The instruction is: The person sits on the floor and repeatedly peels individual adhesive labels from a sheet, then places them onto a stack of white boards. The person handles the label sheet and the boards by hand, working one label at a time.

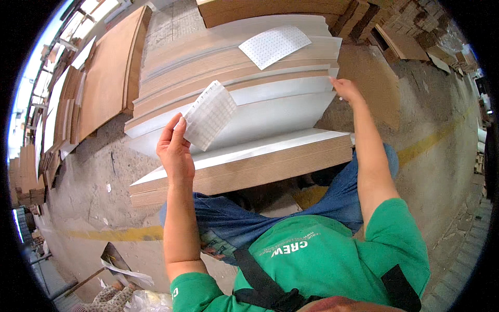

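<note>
Up in my left hand [175, 151] is a small translucent sheet of stickers [212, 117], pinched at its lower left edge between thumb and fingers. My right hand [347, 89] is closed at the right edge of a white-faced cardboard sheet [280, 83], its fingertips at the corner. That sheet belongs to a row of tilted cardboard sheets fanned out away from me. Before my knees lies a neat stack of cardboard sheets [249, 166], white on top with brown edges. A white sheet with a dotted pattern [275, 46] rests on the far tilted sheets.
Large brown cardboard panels [112, 73] lie at the left. More cardboard stacks [270, 10] stand at the far side, and a flat brown piece [369, 86] is on the floor at the right. A yellow line [114, 234] crosses the concrete floor. Plastic wrap [148, 300] lies at the lower left.
</note>
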Demonstrator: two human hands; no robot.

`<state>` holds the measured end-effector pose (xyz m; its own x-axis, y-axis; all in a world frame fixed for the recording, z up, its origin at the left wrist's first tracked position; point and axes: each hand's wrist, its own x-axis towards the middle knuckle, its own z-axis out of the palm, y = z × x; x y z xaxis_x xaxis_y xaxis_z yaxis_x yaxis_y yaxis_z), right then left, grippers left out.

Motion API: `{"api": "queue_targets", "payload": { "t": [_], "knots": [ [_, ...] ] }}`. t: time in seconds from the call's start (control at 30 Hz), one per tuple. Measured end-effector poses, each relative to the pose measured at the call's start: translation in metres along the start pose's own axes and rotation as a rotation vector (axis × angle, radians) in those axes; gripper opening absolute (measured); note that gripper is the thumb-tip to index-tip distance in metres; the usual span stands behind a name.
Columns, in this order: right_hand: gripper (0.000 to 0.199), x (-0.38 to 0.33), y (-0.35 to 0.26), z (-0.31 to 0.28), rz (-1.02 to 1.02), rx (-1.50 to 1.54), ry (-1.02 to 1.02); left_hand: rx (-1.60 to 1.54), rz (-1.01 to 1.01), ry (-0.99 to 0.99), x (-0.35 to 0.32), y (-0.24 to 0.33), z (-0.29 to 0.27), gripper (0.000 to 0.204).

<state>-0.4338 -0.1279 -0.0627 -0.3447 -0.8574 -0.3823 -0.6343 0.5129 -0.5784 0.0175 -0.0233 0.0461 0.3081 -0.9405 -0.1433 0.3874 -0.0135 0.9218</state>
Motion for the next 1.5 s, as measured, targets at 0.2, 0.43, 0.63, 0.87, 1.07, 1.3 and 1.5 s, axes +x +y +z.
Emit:
{"api": "queue_targets", "payload": {
  "t": [0.2, 0.43, 0.63, 0.87, 1.07, 1.3, 1.5],
  "knots": [
    [0.038, 0.000, 0.010, -0.022, -0.049, -0.348, -0.286, -0.005, 0.015, 0.007, 0.001, 0.004, 0.002, 0.027],
    [0.020, -0.012, 0.004, 0.021, -0.382, 0.430, -0.180, 0.015, 0.008, -0.007, 0.001, 0.002, 0.003, 0.029],
    [0.033, -0.002, -0.013, 0.104, -0.248, 0.942, -0.037, 0.031, 0.038, 0.039, 0.001, 0.003, -0.001, 0.029],
    [0.026, 0.013, -0.007, 0.136, -0.384, 0.693, 0.392, 0.073, 0.011, 0.013, 0.002, -0.002, 0.002, 0.030],
    [0.024, 0.018, -0.009, 0.134, -0.466, 0.173, 0.688, 0.089, -0.033, -0.016, 0.002, -0.006, 0.004, 0.031],
    [0.029, 0.035, 0.037, 0.080, -0.210, 0.138, 0.621, 0.063, -0.021, -0.033, 0.004, -0.003, 0.001, 0.027],
    [0.027, 0.041, 0.023, 0.063, -0.031, 0.671, 0.405, 0.086, -0.011, -0.012, 0.003, -0.006, 0.003, 0.028]
  ]
}}
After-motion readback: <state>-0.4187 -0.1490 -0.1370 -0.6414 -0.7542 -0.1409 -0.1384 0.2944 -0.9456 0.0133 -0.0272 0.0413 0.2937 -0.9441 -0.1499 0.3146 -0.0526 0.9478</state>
